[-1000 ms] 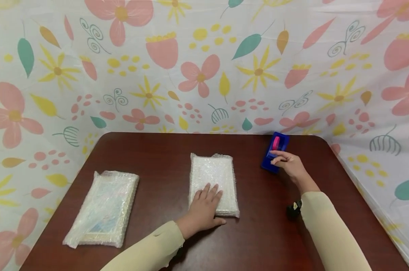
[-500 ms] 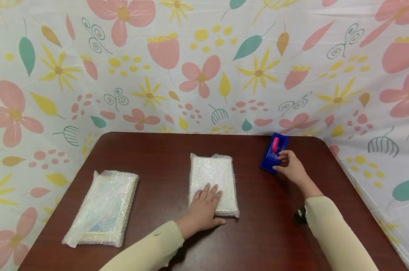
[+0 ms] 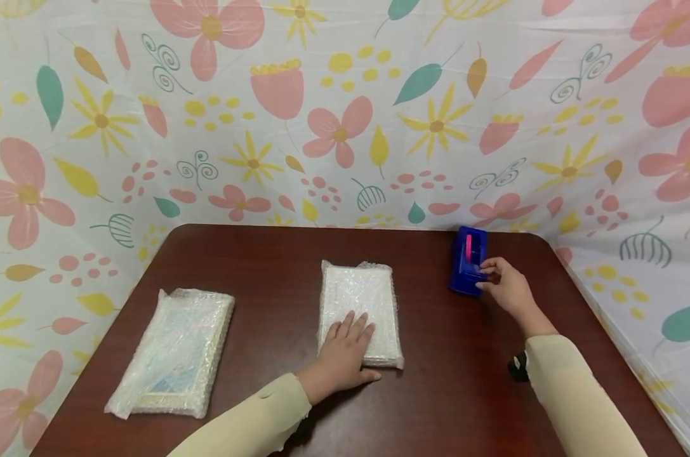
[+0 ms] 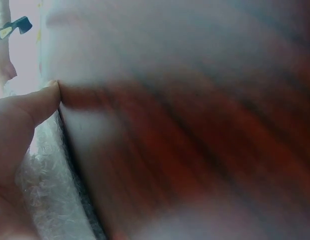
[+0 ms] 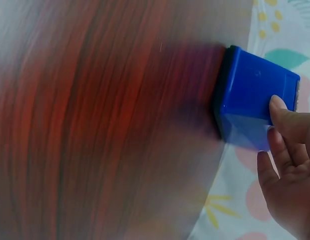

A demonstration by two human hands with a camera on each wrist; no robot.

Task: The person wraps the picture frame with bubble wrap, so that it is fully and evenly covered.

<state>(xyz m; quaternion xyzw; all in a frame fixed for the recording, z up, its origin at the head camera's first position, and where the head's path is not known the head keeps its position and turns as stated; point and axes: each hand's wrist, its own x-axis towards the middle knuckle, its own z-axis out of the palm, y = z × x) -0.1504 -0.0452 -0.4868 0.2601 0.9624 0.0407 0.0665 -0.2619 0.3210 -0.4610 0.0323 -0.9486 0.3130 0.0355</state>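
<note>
My left hand (image 3: 345, 352) lies with fingers spread on a bubble-wrapped flat package (image 3: 360, 285) in the middle of the table. In the left wrist view, its thumb (image 4: 42, 102) lies along the wrap's edge. A blue tape dispenser (image 3: 460, 279) with a pink core (image 3: 468, 247) stands at the back right. My right hand (image 3: 510, 289) pinches its near right corner. In the right wrist view, the thumb presses the dispenser's blue end (image 5: 255, 85) while the other fingers curl beside it. Whether they also touch the tape's end is not clear.
Another bubble-wrapped package (image 3: 176, 349), with a light frame and bluish picture inside, lies at the left of the dark wooden table (image 3: 265, 317). A flowered cloth (image 3: 339, 127) hangs directly behind the table's far edge and down its sides.
My right hand has come down to the dispenser's near corner and shifted slightly right. The dispenser has turned from slanted to nearly straight. My left hand has stayed put on the package.
</note>
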